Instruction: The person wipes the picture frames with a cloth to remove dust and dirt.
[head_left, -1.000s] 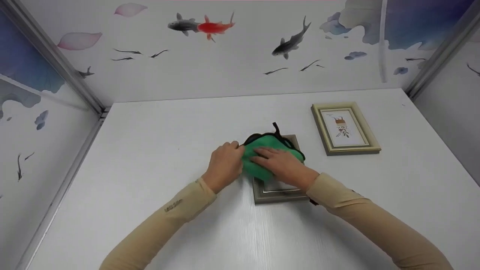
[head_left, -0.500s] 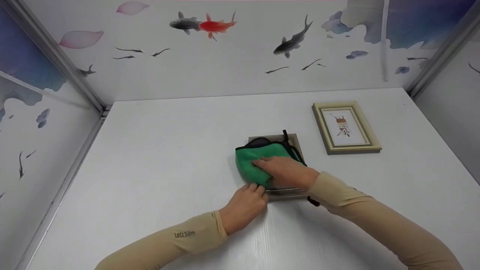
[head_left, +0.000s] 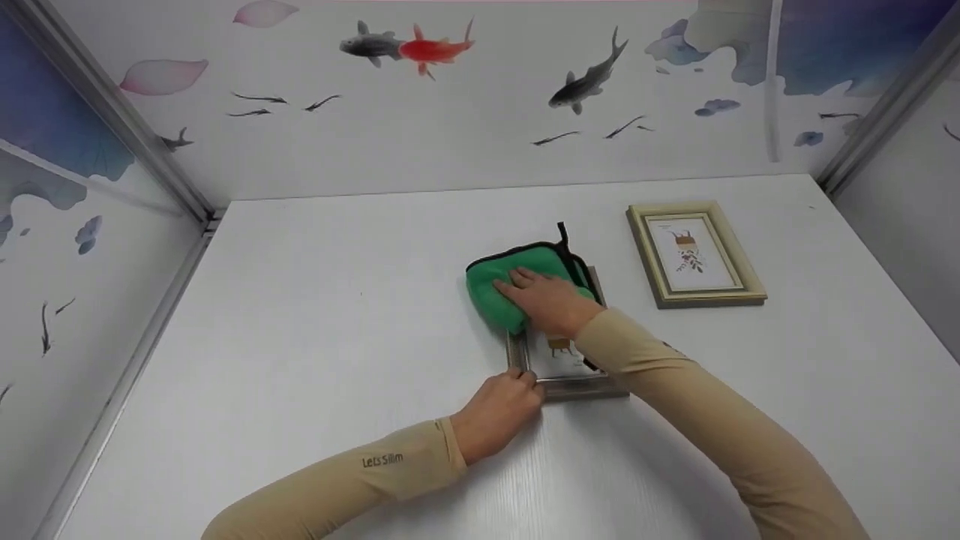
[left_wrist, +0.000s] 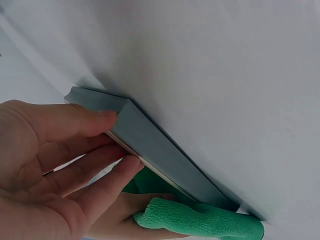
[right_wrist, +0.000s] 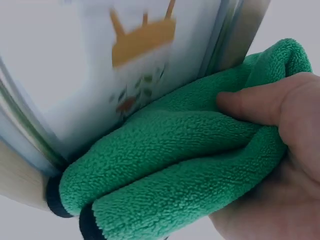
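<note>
A picture frame (head_left: 585,388) with a grey-brown border lies on the white table. My left hand (head_left: 499,412) grips its near left corner, the thumb against the outer side and the fingers over the top edge in the left wrist view. Across the far part of the frame lies a folded green cloth (head_left: 487,289) with black edging. My right hand (head_left: 551,304) holds this cloth down on the frame, its thumb (right_wrist: 250,105) pressed into the folds. The cloth hides the far part of the picture; its orange and leafy print (right_wrist: 142,45) shows beside the folds.
A second, cream-gold picture frame (head_left: 752,292) lies to the right on the table (head_left: 337,315). White panels with painted fish (head_left: 435,50) stand behind and at the sides, joined by metal posts (head_left: 161,139).
My left hand has gone from the cloth's left edge to the frame's near left corner. My right hand has lately slid the cloth away from me, uncovering the near part of the picture.
</note>
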